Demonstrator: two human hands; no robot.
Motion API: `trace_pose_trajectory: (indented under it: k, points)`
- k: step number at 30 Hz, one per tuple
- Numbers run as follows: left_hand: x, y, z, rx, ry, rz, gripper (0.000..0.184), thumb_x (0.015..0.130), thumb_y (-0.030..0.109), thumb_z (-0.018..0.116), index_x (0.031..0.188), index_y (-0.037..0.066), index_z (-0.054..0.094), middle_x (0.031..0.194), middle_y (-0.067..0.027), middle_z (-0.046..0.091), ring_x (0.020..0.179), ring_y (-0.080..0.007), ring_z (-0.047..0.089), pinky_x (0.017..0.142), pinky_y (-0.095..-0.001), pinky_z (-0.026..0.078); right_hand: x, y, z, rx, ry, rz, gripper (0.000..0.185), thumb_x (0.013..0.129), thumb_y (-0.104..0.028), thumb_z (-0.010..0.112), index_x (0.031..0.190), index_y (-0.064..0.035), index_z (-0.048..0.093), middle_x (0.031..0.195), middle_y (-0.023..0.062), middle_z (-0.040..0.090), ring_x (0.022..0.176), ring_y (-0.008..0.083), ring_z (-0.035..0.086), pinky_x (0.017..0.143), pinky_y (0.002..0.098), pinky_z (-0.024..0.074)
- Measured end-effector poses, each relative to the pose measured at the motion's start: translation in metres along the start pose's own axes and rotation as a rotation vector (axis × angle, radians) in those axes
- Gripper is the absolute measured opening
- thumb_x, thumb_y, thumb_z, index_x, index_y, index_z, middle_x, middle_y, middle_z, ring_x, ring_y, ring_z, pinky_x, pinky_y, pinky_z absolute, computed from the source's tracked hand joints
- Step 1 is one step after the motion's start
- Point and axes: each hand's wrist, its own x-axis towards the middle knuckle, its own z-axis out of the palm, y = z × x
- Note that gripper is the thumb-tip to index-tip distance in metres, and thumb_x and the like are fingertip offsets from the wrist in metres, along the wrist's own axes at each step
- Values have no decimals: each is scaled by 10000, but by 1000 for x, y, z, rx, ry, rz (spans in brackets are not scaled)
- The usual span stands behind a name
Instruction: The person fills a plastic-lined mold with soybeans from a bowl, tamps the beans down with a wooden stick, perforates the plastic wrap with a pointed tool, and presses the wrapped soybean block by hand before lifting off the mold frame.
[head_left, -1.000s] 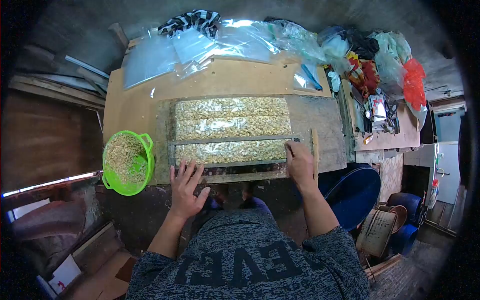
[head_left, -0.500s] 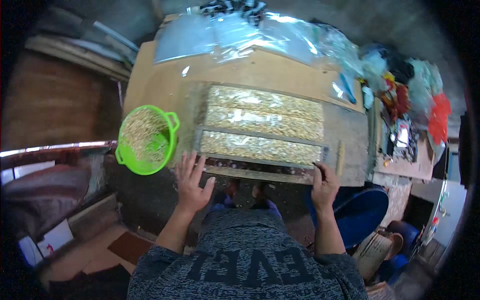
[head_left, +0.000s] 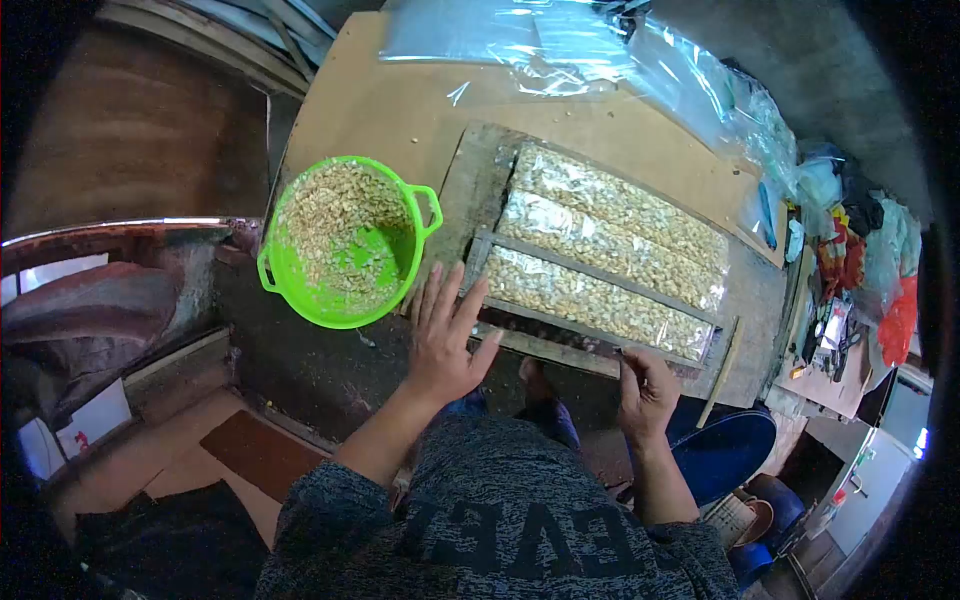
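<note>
My left hand point(head_left: 447, 335) lies open, fingers spread, by the left end of a narrow frame point(head_left: 590, 268) on a worn board point(head_left: 480, 165). Inside the frame is a strip of pale chopped pieces under clear film point(head_left: 580, 300). Two similar strips point(head_left: 620, 218) lie beyond it. My right hand point(head_left: 648, 390) is near the frame's front edge toward the right, thumb and forefinger pinched; a small dark thing shows at the fingertips, too small to name. A green basket point(head_left: 432, 212) holding loose pale pieces is left of the board.
Clear plastic sheets point(head_left: 450, 30) lie along the table's back. A thin wooden stick point(head_left: 722, 370) rests on the board's right side. Plastic bags point(head_left: 898, 320) hang at the right, above a blue drum point(head_left: 735, 450).
The view has turned, so the table appears slanted. My right hand has moved from the frame's right end to its front edge. My left hand stays open.
</note>
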Motion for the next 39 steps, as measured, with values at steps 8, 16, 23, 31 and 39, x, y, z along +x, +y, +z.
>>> trace_pose_trajectory:
  k: [8, 16, 23, 31, 39]
  points:
    - [17, -6, 3, 29, -107, 50, 603, 900, 409, 650, 1442, 172, 532, 1572, -206, 327, 1453, -469, 261, 1167, -585, 213, 7, -24, 21, -5, -88, 115, 195, 831, 59, 698, 1007, -26, 706, 902, 143, 713, 800, 233, 696, 728, 307, 534]
    - [5, -19, 5, -68, -84, 103, 540, 933, 419, 616, 1392, 136, 581, 1547, -209, 371, 1428, -467, 317, 1152, -583, 252, 15, -28, 36, -17, -90, 45, 203, 818, 63, 709, 1005, -16, 698, 906, 143, 715, 789, 240, 695, 729, 301, 532]
    - [-7, -28, 2, -105, -63, 60, 553, 937, 418, 609, 1392, 105, 574, 1540, -225, 371, 1429, -473, 311, 1155, -565, 258, 22, -31, 44, 9, -105, 43, 199, 822, 56, 712, 1005, -24, 702, 922, 150, 723, 808, 257, 704, 735, 303, 536]
    - [10, -20, 3, -74, -94, 56, 594, 920, 402, 633, 1430, 114, 536, 1552, -236, 342, 1436, -496, 276, 1158, -578, 224, 21, -28, 47, 18, -120, -10, 186, 854, 55, 685, 1025, -17, 696, 942, 102, 706, 739, 125, 602, 677, 254, 483]
    - [28, -5, 5, 16, -147, 22, 657, 889, 391, 657, 1472, 142, 483, 1577, -235, 296, 1440, -512, 249, 1166, -602, 199, 19, -33, 37, 58, -87, 15, 174, 827, 31, 719, 989, -26, 700, 911, 150, 712, 802, 276, 698, 726, 323, 538]
